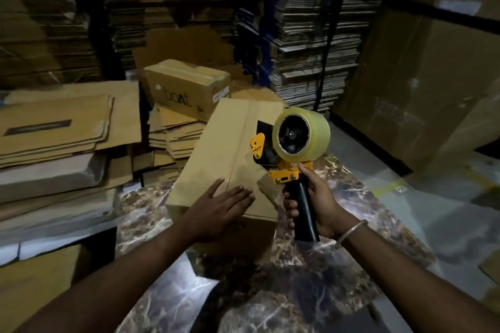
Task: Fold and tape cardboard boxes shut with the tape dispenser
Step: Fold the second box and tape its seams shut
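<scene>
Left hand [221, 204] flat, fingers straight, pressing the top flaps of the cardboard box [230, 149] near its centre seam. Right hand [311, 197] just beside it, fist wrapped round the black handle of the tape dispenser [292, 149], roll up, head at the box's right edge. Box rests on a marbled table [270, 292] under both hands. Flaps look folded; tape seems to run along the seam, extent unclear. Beyond the left hand: another closed box [186, 89], flat cardboard stacks [62, 127].
</scene>
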Demonstrator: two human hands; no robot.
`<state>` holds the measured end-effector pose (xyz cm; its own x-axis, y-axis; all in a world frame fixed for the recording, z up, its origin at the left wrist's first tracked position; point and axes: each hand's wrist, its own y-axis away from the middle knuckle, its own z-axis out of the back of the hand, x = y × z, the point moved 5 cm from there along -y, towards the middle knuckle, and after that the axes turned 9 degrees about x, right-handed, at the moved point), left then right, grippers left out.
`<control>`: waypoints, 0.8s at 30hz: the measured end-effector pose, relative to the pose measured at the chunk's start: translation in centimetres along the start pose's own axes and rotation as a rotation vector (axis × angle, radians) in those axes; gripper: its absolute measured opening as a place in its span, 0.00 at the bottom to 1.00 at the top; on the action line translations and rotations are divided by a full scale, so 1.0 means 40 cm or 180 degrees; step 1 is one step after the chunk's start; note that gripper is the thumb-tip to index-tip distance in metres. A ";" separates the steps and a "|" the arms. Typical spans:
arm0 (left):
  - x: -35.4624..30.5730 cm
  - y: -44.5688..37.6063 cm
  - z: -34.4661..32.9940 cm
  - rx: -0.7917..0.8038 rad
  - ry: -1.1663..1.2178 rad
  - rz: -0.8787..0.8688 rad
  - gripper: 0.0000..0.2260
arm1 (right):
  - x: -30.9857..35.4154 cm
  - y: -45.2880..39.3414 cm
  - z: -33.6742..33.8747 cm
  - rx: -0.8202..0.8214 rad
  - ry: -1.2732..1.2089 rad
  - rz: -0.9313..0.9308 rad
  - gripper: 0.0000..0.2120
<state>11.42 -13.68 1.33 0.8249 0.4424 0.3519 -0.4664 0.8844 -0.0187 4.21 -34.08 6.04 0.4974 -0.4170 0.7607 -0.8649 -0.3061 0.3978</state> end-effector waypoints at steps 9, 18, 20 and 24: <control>-0.067 0.113 -0.047 -0.0502 0.0803 0.1903 0.30 | -0.013 -0.095 -0.076 0.0411 0.0187 -0.0235 0.32; -0.197 0.095 -0.107 -0.1079 0.1415 0.3092 0.31 | -0.008 -0.170 -0.079 0.0961 0.0273 -0.0535 0.32; -0.223 0.099 -0.126 -0.1093 0.1444 0.3151 0.31 | -0.009 -0.184 -0.071 0.1089 0.0266 -0.0655 0.33; -0.252 0.086 -0.119 -0.0777 0.1490 0.3562 0.32 | -0.015 -0.202 -0.064 0.1312 0.0170 -0.0914 0.33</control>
<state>3.03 -14.39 -6.74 0.0691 0.9388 -0.3375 -0.9579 -0.0321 -0.2853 10.72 -29.18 3.68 0.6979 -0.2254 0.6798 -0.5901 -0.7189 0.3674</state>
